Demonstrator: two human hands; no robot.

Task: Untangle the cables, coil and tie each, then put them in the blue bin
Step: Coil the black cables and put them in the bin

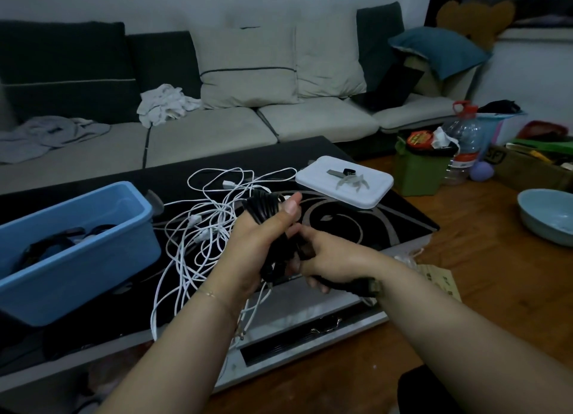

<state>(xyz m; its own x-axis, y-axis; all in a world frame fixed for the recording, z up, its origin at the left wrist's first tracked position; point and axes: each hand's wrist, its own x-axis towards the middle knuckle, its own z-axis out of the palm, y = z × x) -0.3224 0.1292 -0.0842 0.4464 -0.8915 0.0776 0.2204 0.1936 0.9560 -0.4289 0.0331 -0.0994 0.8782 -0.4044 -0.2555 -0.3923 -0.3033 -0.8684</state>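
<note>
head view: only one camera here, looking down over a dark coffee table (356, 227) in dim light.
left hand (263, 243): wrapped round a coiled black cable (263, 209), loops fanning out above the fingers, thumb sticking up beside them.
right hand (328, 258): fingers curled, looks like it's pinching the loose black end right against the bundle. the two hands are touching.
white cables (210, 227): a messy tangle on the table, between the hands and the bin, a few strands hanging off the near edge.
blue bin (102, 252): left side of the table, dark coiled stuff already inside.
white lid (344, 181): past the hands, with what look like clear ties on it plus a small dark thing.
what could go wrong: imo the coil isn't tied yet, so if the left hand eases off the loops will spring apart. the dangling white strands could also snag a wrist and drag the whole tangle off the table.
hard to see: the right fingertips are buried behind the bundle, so no idea if a tie is already on. bin contents are too dark to count.
</note>
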